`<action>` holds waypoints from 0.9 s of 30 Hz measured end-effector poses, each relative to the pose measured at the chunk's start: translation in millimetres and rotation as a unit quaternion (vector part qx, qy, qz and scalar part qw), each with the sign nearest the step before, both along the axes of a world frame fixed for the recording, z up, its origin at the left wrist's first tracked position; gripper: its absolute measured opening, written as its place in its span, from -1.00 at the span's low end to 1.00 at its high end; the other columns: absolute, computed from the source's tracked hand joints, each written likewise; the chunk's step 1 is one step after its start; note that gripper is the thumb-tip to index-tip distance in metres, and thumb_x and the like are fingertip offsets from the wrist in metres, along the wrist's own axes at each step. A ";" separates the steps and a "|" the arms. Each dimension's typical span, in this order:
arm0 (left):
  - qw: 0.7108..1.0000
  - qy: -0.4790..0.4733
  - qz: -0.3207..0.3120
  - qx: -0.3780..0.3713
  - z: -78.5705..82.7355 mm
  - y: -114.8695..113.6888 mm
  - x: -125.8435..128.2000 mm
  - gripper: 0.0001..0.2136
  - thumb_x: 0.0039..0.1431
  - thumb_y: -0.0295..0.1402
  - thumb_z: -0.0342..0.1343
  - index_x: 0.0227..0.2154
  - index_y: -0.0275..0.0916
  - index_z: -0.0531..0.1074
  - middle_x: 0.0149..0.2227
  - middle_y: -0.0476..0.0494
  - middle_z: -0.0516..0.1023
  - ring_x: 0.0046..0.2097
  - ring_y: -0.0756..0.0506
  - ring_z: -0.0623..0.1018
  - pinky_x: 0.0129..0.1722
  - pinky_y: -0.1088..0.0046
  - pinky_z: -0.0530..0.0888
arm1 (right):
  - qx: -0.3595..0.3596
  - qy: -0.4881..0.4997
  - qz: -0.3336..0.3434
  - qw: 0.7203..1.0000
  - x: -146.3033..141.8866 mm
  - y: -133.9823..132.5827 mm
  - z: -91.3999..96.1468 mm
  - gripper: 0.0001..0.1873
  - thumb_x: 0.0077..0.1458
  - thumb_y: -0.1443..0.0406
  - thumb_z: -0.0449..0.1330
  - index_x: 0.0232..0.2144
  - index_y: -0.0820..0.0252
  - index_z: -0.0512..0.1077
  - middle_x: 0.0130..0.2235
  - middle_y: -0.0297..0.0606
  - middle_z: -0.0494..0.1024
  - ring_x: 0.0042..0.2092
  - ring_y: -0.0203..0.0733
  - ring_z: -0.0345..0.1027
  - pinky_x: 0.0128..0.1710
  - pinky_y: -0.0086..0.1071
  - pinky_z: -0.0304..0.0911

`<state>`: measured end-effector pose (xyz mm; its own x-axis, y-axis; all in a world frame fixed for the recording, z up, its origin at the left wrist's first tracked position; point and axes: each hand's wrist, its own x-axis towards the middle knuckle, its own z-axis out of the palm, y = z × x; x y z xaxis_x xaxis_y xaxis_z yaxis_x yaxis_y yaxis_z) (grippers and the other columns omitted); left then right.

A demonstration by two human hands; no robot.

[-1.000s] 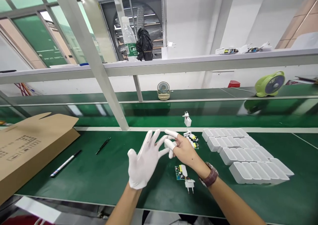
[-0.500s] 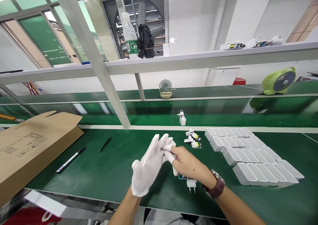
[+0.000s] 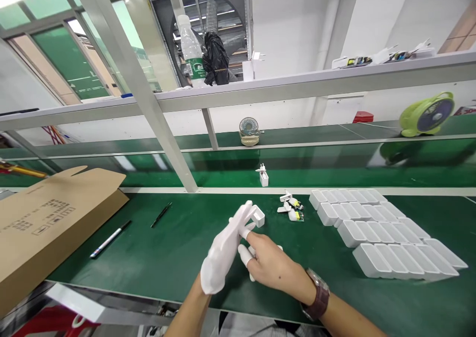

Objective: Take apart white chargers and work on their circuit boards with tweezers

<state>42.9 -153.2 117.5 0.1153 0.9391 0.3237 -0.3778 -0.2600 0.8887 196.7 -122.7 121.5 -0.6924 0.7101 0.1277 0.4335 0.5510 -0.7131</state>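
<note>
Green tabletop [image 3: 178,267] is stretching out under both hands, and a bottle [image 3: 191,49] is standing on the shelf [image 3: 282,85] above. The left hand [image 3: 231,240] is wearing a white glove [image 3: 215,267] and holding its fingers out straight over the table. The right hand [image 3: 271,262] is wearing little white caps [image 3: 245,255] and reaching across to the glove's fingers; I can't tell if it is pinching them. A small white box [image 3: 258,216] is showing just past the glove. More white boxes [image 3: 398,261] are sitting in rows on the right.
</note>
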 end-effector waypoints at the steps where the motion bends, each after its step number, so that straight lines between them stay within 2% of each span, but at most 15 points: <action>1: 1.000 -0.016 -0.006 0.008 2.1 0.1 -0.3 -0.13 0.08 0.39 -0.12 0.32 -0.05 0.22 0.44 -0.13 0.02 0.42 -0.52 0.00 0.35 -0.21 0.02 | 0.015 0.010 -0.007 1.000 0.7 -1.1 -2.0 -0.66 0.26 0.33 0.01 0.04 0.21 0.40 -0.32 -0.20 0.56 -0.36 -0.13 0.44 -0.41 -0.36 0.26; 3: 0.998 -0.059 -0.019 0.010 7.0 -0.7 -1.1 -0.14 0.10 0.40 -0.25 0.35 0.02 0.15 0.46 -0.08 -0.07 0.42 -0.51 -0.01 0.34 -0.23 0.01 | 0.077 0.046 -0.045 0.995 1.4 -3.1 -6.6 -0.56 0.30 0.32 -0.02 0.19 0.16 0.32 -0.21 -0.14 0.58 -0.24 -0.06 0.49 -0.32 -0.29 0.37; 6: 0.997 -0.080 -0.018 0.009 13.1 -4.5 -1.8 -0.11 0.06 0.43 -0.29 0.36 0.05 0.13 0.46 -0.08 -0.05 0.44 -0.48 -0.07 0.35 -0.23 -0.05 | 0.172 0.099 -0.088 0.976 -0.2 -4.1 -12.2 -0.48 0.31 0.38 -0.06 0.28 0.11 0.24 0.06 0.00 0.49 -0.02 0.01 0.48 -0.12 -0.18 0.43; 9: 0.998 -0.054 -0.005 0.020 14.2 -8.7 -1.0 -0.04 0.02 0.45 -0.24 0.37 -0.03 0.10 0.46 -0.14 -0.03 0.45 -0.45 -0.14 0.38 -0.16 -0.12 | 0.186 0.130 -0.086 0.970 -2.7 -2.3 -12.4 -0.47 0.32 0.37 -0.04 0.30 0.04 0.22 0.13 0.01 0.42 -0.05 -0.03 0.49 -0.10 -0.18 0.45; 11: 0.999 -0.033 0.000 0.028 10.4 -9.1 0.2 -0.02 0.00 0.46 -0.18 0.38 -0.06 0.10 0.46 -0.13 -0.05 0.45 -0.43 -0.17 0.40 -0.12 -0.13 | 0.168 0.152 -0.074 0.971 -3.6 -0.8 -9.9 -0.49 0.32 0.38 -0.04 0.28 0.04 0.25 0.08 -0.01 0.44 -0.07 -0.05 0.48 -0.12 -0.20 0.46; 13: 1.000 -0.014 -0.001 0.020 3.2 -6.4 1.2 -0.01 -0.04 0.46 -0.11 0.37 -0.05 0.14 0.45 -0.11 -0.02 0.45 -0.44 -0.15 0.40 -0.11 -0.13 | 0.127 0.165 -0.035 0.977 -4.3 -0.3 -7.2 -0.54 0.29 0.41 -0.03 0.18 0.07 0.35 -0.03 -0.07 0.49 -0.10 -0.08 0.47 -0.14 -0.23 0.45; 15: 1.000 0.012 0.006 -0.022 -4.6 -1.8 1.9 -0.05 -0.05 0.42 -0.02 0.33 -0.02 0.21 0.43 -0.09 0.07 0.44 -0.45 -0.09 0.41 -0.10 -0.12 | 0.078 0.168 0.009 0.983 -5.4 -1.0 -6.3 -0.60 0.22 0.46 -0.03 0.01 0.12 0.44 -0.17 -0.17 0.51 -0.19 -0.13 0.44 -0.18 -0.28 0.43; 18: 0.994 0.037 0.028 -0.097 -9.2 3.0 2.9 -0.20 0.07 0.29 0.04 0.31 0.01 0.25 0.39 -0.10 0.16 0.44 -0.41 -0.05 0.40 -0.09 -0.08 | 0.050 0.165 0.030 0.985 -7.2 -2.5 -10.1 -0.64 0.04 0.55 -0.02 -0.22 0.14 0.44 -0.25 -0.24 0.50 -0.27 -0.17 0.39 -0.22 -0.31 0.40; 20: 0.993 0.039 0.005 -0.113 -5.0 1.9 3.9 -0.22 0.10 0.25 0.04 0.33 0.01 0.20 0.39 -0.13 0.18 0.44 -0.41 -0.03 0.39 -0.12 -0.06 | 0.053 0.159 0.026 0.986 -7.6 -2.2 -14.8 -0.66 -0.01 0.55 -0.01 -0.28 0.14 0.41 -0.26 -0.23 0.50 -0.26 -0.16 0.38 -0.21 -0.30 0.38; 23: 0.994 0.027 -0.067 -0.085 6.5 -5.2 6.2 -0.04 -0.07 0.39 0.06 0.36 0.00 0.15 0.40 -0.15 0.14 0.43 -0.48 -0.03 0.37 -0.18 -0.03 | 0.055 0.145 0.019 0.988 -6.0 0.0 -20.5 -0.72 0.06 0.53 -0.01 -0.30 0.14 0.40 -0.30 -0.24 0.50 -0.26 -0.17 0.39 -0.22 -0.32 0.36; 25: 0.994 0.002 -0.088 -0.059 12.1 -10.0 7.4 0.04 -0.15 0.48 -0.02 0.37 0.02 0.12 0.44 -0.10 0.02 0.43 -0.52 -0.06 0.34 -0.21 0.03 | 0.062 0.125 0.017 0.990 -4.8 -0.1 -21.6 -0.73 0.11 0.51 -0.01 -0.28 0.14 0.41 -0.30 -0.25 0.51 -0.28 -0.16 0.40 -0.25 -0.33 0.35; 27: 0.995 -0.022 -0.080 -0.054 14.2 -11.6 7.3 0.01 -0.11 0.50 -0.14 0.37 0.07 0.09 0.47 -0.04 -0.13 0.42 -0.53 -0.04 0.31 -0.22 0.10 | 0.084 0.093 0.012 0.992 -5.0 -4.0 -21.1 -0.76 0.19 0.45 0.00 -0.21 0.15 0.42 -0.26 -0.23 0.53 -0.29 -0.14 0.42 -0.27 -0.30 0.35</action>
